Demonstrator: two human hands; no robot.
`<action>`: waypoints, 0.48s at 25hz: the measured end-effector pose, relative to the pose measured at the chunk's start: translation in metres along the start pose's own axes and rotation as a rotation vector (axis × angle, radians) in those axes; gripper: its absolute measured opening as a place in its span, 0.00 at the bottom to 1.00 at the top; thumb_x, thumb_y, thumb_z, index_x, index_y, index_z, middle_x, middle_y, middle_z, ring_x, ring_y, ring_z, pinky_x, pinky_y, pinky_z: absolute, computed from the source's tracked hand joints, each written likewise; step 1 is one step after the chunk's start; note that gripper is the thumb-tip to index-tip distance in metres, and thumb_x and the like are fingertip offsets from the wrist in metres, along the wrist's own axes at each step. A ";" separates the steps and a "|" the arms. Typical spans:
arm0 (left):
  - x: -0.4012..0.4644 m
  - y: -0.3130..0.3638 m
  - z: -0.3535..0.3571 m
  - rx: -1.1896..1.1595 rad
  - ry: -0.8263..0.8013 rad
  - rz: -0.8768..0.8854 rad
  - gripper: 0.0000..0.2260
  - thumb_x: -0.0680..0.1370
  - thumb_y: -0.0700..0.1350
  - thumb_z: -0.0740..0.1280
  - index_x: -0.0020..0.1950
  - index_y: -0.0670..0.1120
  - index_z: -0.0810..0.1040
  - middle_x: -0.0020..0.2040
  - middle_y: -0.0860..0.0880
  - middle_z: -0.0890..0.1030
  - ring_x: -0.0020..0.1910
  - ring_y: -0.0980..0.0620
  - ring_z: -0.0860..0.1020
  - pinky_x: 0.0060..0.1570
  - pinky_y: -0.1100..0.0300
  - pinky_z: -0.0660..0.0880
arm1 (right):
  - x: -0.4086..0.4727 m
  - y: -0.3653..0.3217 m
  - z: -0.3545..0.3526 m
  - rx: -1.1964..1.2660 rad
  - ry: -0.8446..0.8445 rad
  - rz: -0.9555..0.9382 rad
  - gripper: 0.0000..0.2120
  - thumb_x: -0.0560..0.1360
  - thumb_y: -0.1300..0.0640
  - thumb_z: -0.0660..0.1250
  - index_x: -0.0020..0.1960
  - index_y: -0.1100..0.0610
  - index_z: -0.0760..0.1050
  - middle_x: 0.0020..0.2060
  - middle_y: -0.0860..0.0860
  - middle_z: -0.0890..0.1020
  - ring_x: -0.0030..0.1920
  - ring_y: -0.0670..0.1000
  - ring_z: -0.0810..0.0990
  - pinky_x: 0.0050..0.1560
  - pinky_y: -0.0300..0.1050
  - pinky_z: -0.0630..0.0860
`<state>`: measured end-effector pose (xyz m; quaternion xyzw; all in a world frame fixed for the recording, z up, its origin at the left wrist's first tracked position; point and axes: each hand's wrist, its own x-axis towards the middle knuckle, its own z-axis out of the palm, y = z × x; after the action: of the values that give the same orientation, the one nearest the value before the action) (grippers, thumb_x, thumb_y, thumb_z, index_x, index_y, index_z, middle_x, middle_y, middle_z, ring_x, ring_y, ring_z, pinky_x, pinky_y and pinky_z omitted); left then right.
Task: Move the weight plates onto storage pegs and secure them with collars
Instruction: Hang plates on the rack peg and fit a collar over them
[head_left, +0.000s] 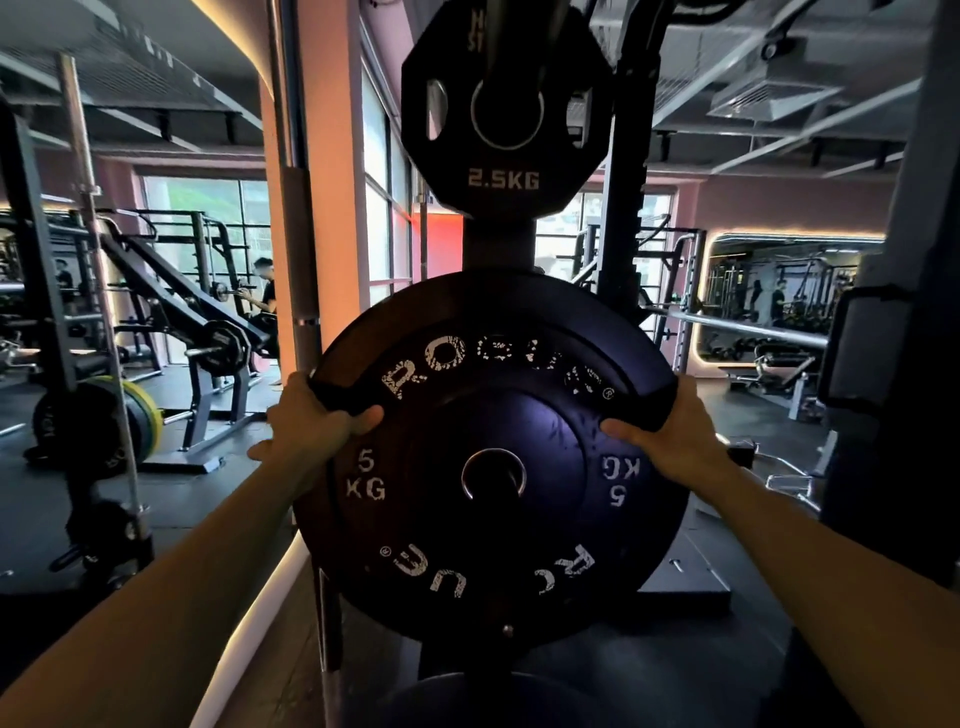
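- the 5 kg plate (493, 457) is upright in front of the storage rack (626, 171), held at chest height with its printed face toward the camera and its centre hole (493, 474) showing a dark opening ringed in metal.
- head view, the grips: the left hand (317, 415) is clamped on the plate's left rim, thumb across the face and fingers wrapped behind; the right hand (670, 434) pinches the right rim the same way. both are pressed tight on the plate, neither spread.
- the step in hand looks like seating this plate on a peg. whether the peg is already through the hole i cannot tell, since the plate hides what lies behind it.
- next move, as i judge it: keep the hole level with the peg, push the plate straight back until it sits flush, then free a hand for a collar. no collar shows anywhere in this view.
- directly above hangs a 2.5 kg plate (506, 111) on an upper peg, its lower edge just above the 5 kg plate's top rim, so lifting higher risks a knock.
- a vertical barbell (301, 208) stands just to the left, close to the left hand's knuckles.
- below the held plate a rounded dark shape (441, 696) sits near the bottom edge, perhaps another plate.
- farther off: a plate-loaded machine (208, 332) and coloured plates (135, 410) on the left, well apart.
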<state>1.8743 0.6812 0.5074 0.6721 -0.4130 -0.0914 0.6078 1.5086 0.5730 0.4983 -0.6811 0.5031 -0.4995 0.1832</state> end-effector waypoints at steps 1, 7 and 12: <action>-0.009 0.008 -0.002 0.142 0.027 0.015 0.43 0.59 0.55 0.82 0.67 0.43 0.67 0.63 0.42 0.74 0.65 0.38 0.72 0.64 0.38 0.68 | -0.007 -0.003 -0.001 -0.045 -0.009 0.001 0.53 0.56 0.42 0.81 0.71 0.59 0.58 0.65 0.59 0.73 0.64 0.61 0.73 0.62 0.58 0.72; -0.070 0.041 -0.017 0.497 -0.061 0.180 0.46 0.65 0.62 0.73 0.76 0.49 0.56 0.74 0.44 0.61 0.72 0.39 0.63 0.67 0.34 0.59 | -0.034 -0.019 -0.037 -0.259 -0.181 -0.083 0.50 0.61 0.46 0.76 0.76 0.55 0.53 0.69 0.60 0.68 0.67 0.62 0.70 0.65 0.59 0.70; -0.105 0.086 -0.029 0.639 -0.145 0.248 0.39 0.69 0.63 0.71 0.75 0.56 0.59 0.77 0.49 0.57 0.72 0.41 0.64 0.66 0.31 0.55 | -0.053 -0.044 -0.077 -0.410 -0.305 -0.174 0.45 0.62 0.39 0.73 0.73 0.53 0.61 0.68 0.54 0.69 0.66 0.57 0.72 0.63 0.57 0.72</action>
<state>1.7870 0.7794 0.5514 0.7649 -0.5411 0.0695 0.3424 1.4642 0.6573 0.5391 -0.8120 0.5000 -0.2924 0.0713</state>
